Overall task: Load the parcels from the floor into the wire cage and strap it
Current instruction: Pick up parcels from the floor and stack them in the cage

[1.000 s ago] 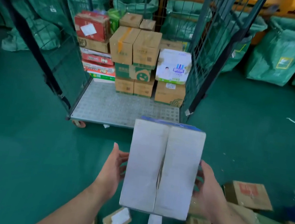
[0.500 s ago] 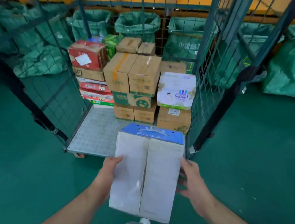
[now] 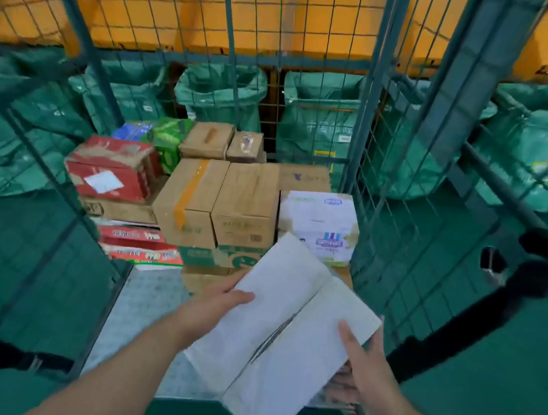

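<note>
White and matte, the parcel (image 3: 284, 339) is a flat oblong box with a seam down the middle of its upper face, slightly puckered where the two halves meet. You hold it in the air, turned at an angle, just inside the open front of the wire cage (image 3: 373, 116). It hangs above the right part of the cage's metal floor plate (image 3: 142, 315) and just short of the stacked boxes (image 3: 245, 204) at the cage's back.

Your left hand (image 3: 216, 303) grips the parcel's left edge, thumb on top and fingers hidden below. Your right hand (image 3: 364, 384) grips the near right edge the same way; its lower fingers are blurred.

The parcel looks stiff, since its faces stay flat and nothing sags between your hands. It seems light enough to steer easily, though bulky enough to want both hands. The wrapping looks smooth and may slip, so keep your fingers underneath on opposite edges. Avoid pressing on the centre seam, which is probably the weakest spot.

A black strap (image 3: 457, 333) hangs loose outside the cage's right side.
</note>
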A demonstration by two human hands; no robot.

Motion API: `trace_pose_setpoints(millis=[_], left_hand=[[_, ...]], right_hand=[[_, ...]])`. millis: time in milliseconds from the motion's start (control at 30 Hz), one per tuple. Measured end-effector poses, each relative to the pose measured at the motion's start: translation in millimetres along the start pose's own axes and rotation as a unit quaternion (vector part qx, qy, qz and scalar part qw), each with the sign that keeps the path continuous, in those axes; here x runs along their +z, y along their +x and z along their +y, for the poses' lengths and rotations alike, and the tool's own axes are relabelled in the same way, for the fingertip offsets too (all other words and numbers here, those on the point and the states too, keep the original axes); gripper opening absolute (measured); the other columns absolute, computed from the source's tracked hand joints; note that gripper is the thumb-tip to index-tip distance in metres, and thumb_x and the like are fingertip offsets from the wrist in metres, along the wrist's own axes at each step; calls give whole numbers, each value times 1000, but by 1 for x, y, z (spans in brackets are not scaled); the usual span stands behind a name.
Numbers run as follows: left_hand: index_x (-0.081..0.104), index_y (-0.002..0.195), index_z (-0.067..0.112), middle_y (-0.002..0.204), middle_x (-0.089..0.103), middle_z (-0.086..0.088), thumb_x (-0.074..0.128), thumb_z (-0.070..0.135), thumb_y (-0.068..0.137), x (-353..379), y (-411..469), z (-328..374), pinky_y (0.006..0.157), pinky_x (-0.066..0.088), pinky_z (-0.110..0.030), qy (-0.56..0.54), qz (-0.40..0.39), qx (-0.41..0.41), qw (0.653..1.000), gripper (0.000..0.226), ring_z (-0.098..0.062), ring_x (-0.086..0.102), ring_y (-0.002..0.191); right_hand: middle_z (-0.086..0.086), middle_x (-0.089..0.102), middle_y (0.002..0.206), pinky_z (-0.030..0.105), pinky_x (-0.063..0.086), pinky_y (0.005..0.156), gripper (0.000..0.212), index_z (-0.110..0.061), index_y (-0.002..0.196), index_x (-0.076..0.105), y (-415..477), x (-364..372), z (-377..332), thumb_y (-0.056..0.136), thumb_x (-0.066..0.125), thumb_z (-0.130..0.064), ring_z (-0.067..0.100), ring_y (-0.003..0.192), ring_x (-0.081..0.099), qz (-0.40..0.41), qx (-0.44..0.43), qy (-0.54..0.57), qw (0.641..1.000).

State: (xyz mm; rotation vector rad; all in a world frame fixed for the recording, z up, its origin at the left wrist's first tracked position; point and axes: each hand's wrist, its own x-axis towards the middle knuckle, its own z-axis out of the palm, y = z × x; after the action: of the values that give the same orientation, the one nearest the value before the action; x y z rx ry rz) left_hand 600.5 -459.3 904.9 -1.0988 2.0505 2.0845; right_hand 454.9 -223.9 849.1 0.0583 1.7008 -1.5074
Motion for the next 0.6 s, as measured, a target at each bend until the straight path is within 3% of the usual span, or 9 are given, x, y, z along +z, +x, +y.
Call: trace_pose_setpoints(millis=[133,233,367,433,600], left_hand=[[65,127,50,121,71,25,71,33,93,-23,67,47,87,50,-16,88,-15,11,996,38,1,66,112],[62,132,51,125,68,25,77,47,86,-30,123,84,95,51,-19,164,-34,3,986,50,1,65,113],[56,136,56,127,67,24,78,54,81,-32,194,108,103,52,-29,214,-65,-2,975,60,-3,65,115],[53,137,60,136,62,22,79,59,75,-33,220,117,108,49,-31,207,-64,-18,976,67,-4,61,122],[46,145,56,141,52,26,71,48,91,-39,262,161,108,43,-25,261,-82,-26,962,60,-3,54,123]], right_hand=[[3,67,118,48,64,70,63,-52,141,32,44,12,-26,88,65,-61,37,90,76,22,16,26,999],[13,68,119,53,63,77,60,-45,136,37,84,7,-48,87,68,-59,40,85,77,46,33,53,997],[9,69,119,56,62,82,55,-45,138,40,137,4,-67,90,64,-55,39,85,77,32,-6,49,998],[11,70,117,53,62,80,55,-39,138,45,165,2,-78,88,63,-55,40,85,77,29,-7,50,998],[11,71,114,44,62,68,42,-32,137,47,224,12,-101,98,59,-45,39,84,77,27,19,97,995]])
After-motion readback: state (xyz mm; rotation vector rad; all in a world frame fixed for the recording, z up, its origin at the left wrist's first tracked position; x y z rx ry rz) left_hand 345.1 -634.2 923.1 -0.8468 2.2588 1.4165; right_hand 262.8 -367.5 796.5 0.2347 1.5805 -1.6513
